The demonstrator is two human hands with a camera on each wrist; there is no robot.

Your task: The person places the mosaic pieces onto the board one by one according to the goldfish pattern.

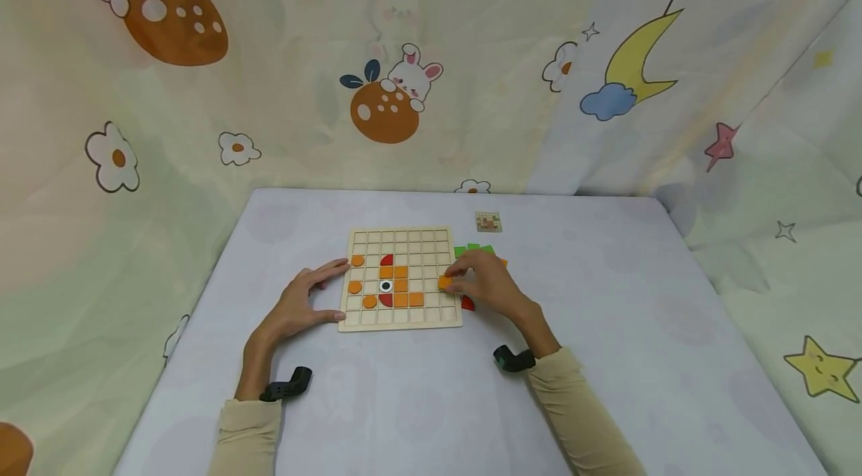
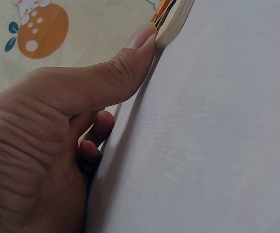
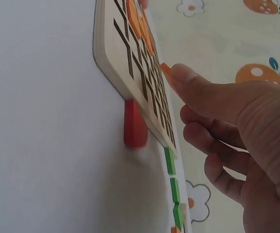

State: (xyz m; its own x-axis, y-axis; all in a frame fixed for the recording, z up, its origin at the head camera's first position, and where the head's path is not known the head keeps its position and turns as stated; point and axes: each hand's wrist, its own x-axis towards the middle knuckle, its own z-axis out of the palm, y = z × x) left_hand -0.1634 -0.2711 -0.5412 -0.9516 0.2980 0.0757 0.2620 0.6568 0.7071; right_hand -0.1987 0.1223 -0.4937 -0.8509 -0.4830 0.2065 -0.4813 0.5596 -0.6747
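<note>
A square wooden grid board (image 1: 431, 245) lies on the table with orange squares, orange discs, red quarter-rounds and a black-and-white eye piece (image 1: 386, 286) in its cells. My left hand (image 1: 296, 301) touches the board's left edge with thumb and fingers, spread fairly straight. In the left wrist view, the thumb (image 2: 125, 68) presses against the rim. My right hand (image 1: 491, 283) pinches an orange square piece (image 1: 444, 282) above the right side of the board. The right wrist view shows this piece (image 3: 166, 69) at the thumb tip, apart from the board.
Green pieces (image 1: 474, 247) lie beyond the right hand, partly hidden by it. A red piece (image 1: 468, 303) rests by the board's right edge. A small patterned card (image 1: 488, 221) lies farther back on the white table (image 1: 417, 401). A printed cloth (image 1: 303, 87) hangs behind.
</note>
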